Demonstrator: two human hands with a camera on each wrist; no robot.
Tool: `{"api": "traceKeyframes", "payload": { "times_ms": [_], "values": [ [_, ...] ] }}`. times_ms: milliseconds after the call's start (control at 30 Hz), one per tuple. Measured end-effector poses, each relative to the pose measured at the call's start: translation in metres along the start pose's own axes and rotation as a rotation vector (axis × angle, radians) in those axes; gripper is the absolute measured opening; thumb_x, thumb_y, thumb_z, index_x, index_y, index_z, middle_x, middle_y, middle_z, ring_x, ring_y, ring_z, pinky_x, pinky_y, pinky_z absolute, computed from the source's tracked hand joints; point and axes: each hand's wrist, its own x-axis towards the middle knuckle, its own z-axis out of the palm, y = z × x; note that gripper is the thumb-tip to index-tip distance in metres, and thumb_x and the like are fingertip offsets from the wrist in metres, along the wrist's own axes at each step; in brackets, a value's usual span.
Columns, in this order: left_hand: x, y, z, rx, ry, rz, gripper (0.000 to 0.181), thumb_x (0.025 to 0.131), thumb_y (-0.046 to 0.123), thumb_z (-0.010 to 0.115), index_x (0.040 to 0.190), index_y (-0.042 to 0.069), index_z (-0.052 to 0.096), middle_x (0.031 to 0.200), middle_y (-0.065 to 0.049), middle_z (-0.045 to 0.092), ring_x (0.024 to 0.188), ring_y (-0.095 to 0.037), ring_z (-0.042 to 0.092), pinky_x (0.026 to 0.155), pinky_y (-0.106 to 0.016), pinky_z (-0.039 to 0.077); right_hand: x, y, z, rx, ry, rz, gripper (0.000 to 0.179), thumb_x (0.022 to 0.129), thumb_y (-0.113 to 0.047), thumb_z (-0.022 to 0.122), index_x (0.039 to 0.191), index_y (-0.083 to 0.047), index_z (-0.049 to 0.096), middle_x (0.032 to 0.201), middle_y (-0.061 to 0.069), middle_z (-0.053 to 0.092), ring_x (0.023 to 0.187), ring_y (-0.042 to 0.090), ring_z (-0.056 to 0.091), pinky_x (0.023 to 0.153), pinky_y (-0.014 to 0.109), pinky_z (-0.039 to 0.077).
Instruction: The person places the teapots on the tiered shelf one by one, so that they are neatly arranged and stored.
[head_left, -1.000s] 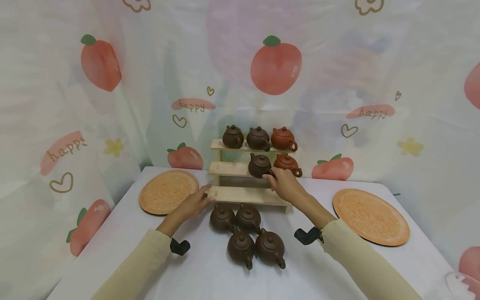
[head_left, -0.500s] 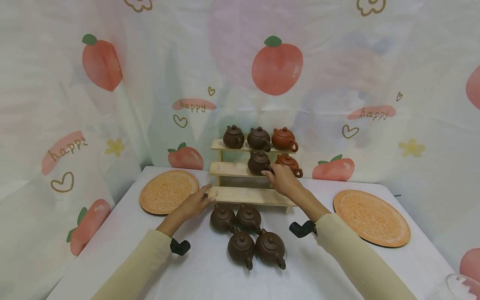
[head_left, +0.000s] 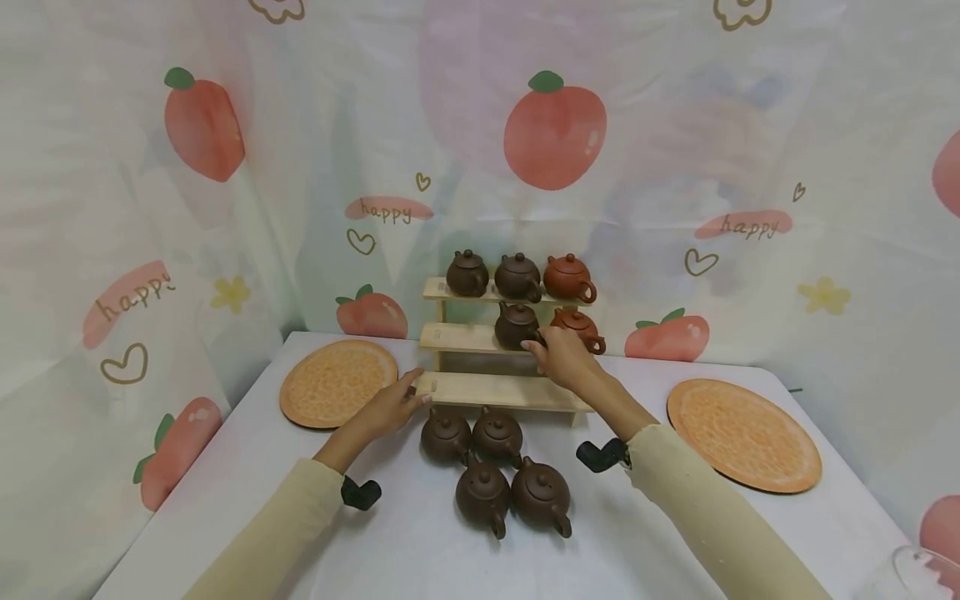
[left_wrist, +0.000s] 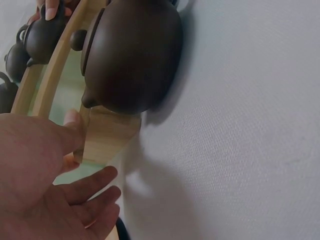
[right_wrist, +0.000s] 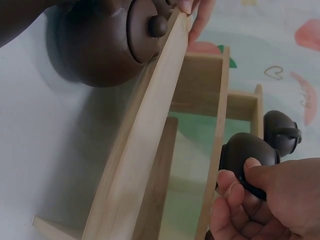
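On the middle shelf of the wooden tiered stand [head_left: 497, 388] is a dark brown teapot [head_left: 516, 327], upright beside a reddish teapot [head_left: 573, 319]. My right hand [head_left: 567, 358] pinches the dark teapot's handle, thumb and curled fingers showing in the right wrist view. At the left end of the lowest shelf, my left hand [head_left: 384, 408] grips the board's end between thumb and index finger; the other fingers [left_wrist: 95, 195] extend past it. On the top shelf stand two dark teapots, one of them a teapot [head_left: 467, 274] at the left, and a reddish teapot [head_left: 568, 278].
Several dark brown teapots, among them a teapot [head_left: 542, 493] at the front, cluster on the white tablecloth [head_left: 420, 554] before the stand. Round orange mats lie either side, the left mat [head_left: 337, 385] and the right mat [head_left: 742, 435]. A clear container [head_left: 918, 571] is at the lower right.
The right hand has moved the dark teapot slightly back and left on the middle shelf, then stayed almost still. The left hand has kept its place on the stand.
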Motion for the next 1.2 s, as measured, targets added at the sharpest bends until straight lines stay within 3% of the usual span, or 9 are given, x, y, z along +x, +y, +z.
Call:
{"api": "traceKeyframes", "payload": {
  "times_ms": [467,600,867,1033,1200],
  "values": [
    [0.001,-0.001,-0.001,0.002,0.001,-0.004,0.06,0.113,0.026,0.054,0.162,0.0,0.032,0.135,-0.03,0.064,0.124,-0.041,0.064,0.102,-0.056,0.051,-0.001,0.002,-0.002,0.002,0.033,-0.005,0.036,0.108,-0.026,0.064,0.079,-0.005,0.059,0.067,0.008,0.066,0.061,0.019,0.063,0.06,0.032,0.043],
    [0.001,-0.001,-0.002,-0.004,0.002,0.003,0.06,0.112,0.026,0.054,0.162,-0.001,0.032,0.134,-0.031,0.065,0.124,-0.042,0.064,0.102,-0.056,0.051,-0.009,0.006,-0.003,-0.011,0.024,-0.019,0.034,0.106,-0.027,0.067,0.082,-0.002,0.066,0.066,0.008,0.064,0.059,0.017,0.058,0.058,0.031,0.041],
    [-0.002,0.002,-0.001,-0.015,0.002,0.001,0.061,0.112,0.026,0.054,0.162,-0.001,0.032,0.133,-0.03,0.066,0.123,-0.042,0.064,0.102,-0.056,0.051,-0.05,0.026,-0.003,-0.053,-0.104,-0.008,0.035,0.106,-0.03,0.066,0.094,0.001,0.075,0.069,0.006,0.068,0.064,0.018,0.061,0.061,0.034,0.048],
    [-0.003,0.003,0.0,-0.014,-0.003,0.002,0.061,0.113,0.026,0.054,0.162,-0.002,0.031,0.133,-0.031,0.065,0.123,-0.042,0.064,0.102,-0.056,0.051,-0.091,0.031,-0.007,-0.055,-0.27,0.062,0.039,0.107,-0.039,0.064,0.096,-0.003,0.072,0.073,0.007,0.07,0.066,0.017,0.061,0.063,0.034,0.05],
    [-0.003,0.002,0.0,-0.017,0.006,0.006,0.061,0.113,0.027,0.054,0.162,0.0,0.032,0.134,-0.031,0.065,0.126,-0.043,0.063,0.106,-0.058,0.048,-0.135,0.022,-0.007,0.0,-0.426,0.108,0.044,0.105,-0.05,0.062,0.094,-0.009,0.071,0.073,0.004,0.069,0.066,0.017,0.063,0.065,0.036,0.051]
  ]
}}
